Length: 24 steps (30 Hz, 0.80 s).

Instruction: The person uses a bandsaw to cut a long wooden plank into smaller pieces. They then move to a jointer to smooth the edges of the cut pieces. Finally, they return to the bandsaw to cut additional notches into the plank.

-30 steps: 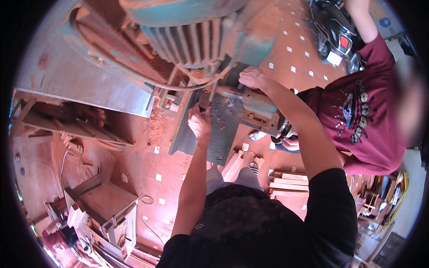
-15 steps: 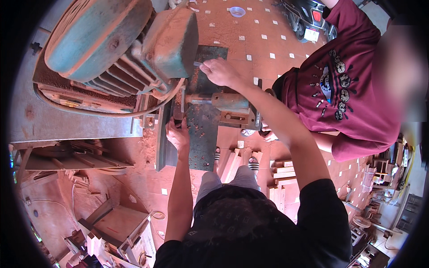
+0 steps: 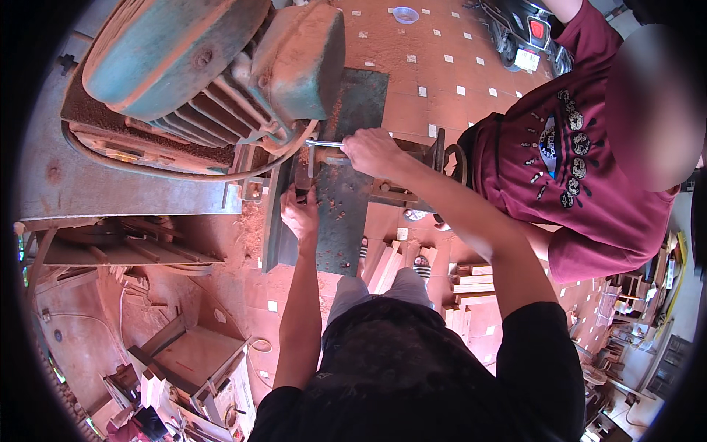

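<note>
My right hand [image 3: 372, 152] is closed around a slim silver wrench-like tool [image 3: 325, 143], held level across the machine's dark metal bed [image 3: 346, 221]. The tool's far end reaches the cable beneath a dusty green motor [image 3: 173, 59]. My left hand [image 3: 300, 214] is closed at the lower end of a dark brown upright piece [image 3: 303, 177] close to the left edge of the bed. Its fingertips press on a small dark part there; what they grip is partly hidden. Reddish sawdust and chips lie over the bed and motor.
A person in a maroon shirt [image 3: 567, 147] stands close on the right, beside a handwheel [image 3: 456, 162]. Wood boards [image 3: 471, 283] are stacked on the tiled floor near my feet. At lower left stands an open wooden box [image 3: 191, 353]; a motorbike [image 3: 526, 37] is at the back.
My right hand has moved nearer and slightly right with the silver tool, now more fully in view. The left hand stays at the dark brown piece. The view has shifted slightly.
</note>
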{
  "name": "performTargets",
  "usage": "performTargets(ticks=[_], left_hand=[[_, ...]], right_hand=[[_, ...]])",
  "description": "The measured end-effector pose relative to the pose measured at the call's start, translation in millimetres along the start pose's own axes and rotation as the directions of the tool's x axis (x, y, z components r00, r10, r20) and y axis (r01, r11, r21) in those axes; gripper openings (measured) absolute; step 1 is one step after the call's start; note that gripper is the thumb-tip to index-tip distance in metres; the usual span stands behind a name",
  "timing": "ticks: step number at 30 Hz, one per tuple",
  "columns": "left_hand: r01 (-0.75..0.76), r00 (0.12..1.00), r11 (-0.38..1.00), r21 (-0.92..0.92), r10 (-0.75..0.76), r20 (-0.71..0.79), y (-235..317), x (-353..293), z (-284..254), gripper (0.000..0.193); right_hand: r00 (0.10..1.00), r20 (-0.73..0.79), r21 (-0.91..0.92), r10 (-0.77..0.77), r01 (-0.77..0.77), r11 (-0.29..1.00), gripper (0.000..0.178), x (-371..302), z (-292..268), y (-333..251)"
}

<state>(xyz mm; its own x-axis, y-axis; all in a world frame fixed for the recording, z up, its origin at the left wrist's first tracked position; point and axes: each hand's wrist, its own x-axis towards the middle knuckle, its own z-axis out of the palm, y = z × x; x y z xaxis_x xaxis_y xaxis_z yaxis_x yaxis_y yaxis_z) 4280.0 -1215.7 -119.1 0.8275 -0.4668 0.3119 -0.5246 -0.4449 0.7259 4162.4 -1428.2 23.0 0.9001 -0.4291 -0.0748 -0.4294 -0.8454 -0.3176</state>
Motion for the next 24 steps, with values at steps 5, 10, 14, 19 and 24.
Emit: performTargets(ticks=[5,10,14,19,24], left_hand=[[-0.057,0.996,0.998,0.018,0.058,-0.062,-6,1,-2,0.045],[-0.016,0.999,0.999,-0.031,0.015,-0.031,-11,-1,9,0.048],[-0.019,0.996,1.0,0.025,0.021,-0.085,7,-4,-7,0.05],[-0.08,0.997,0.996,0.024,0.081,-0.018,23,8,10,0.032],[-0.142,0.989,0.988,-0.052,0.144,0.027,17,26,5,0.018]], right_hand=[[0.913,-0.308,0.158,0.267,-0.228,0.961,0.021,-16,1,-48],[0.897,-0.403,0.001,0.182,-0.199,0.98,0.027,-35,51,-45],[0.844,-0.451,0.048,0.291,-0.302,0.952,0.024,-35,34,-69],[0.869,-0.402,0.075,0.289,-0.284,0.956,0.025,-28,51,-68],[0.783,-0.439,0.199,0.44,-0.392,0.898,0.026,-25,36,-85]])
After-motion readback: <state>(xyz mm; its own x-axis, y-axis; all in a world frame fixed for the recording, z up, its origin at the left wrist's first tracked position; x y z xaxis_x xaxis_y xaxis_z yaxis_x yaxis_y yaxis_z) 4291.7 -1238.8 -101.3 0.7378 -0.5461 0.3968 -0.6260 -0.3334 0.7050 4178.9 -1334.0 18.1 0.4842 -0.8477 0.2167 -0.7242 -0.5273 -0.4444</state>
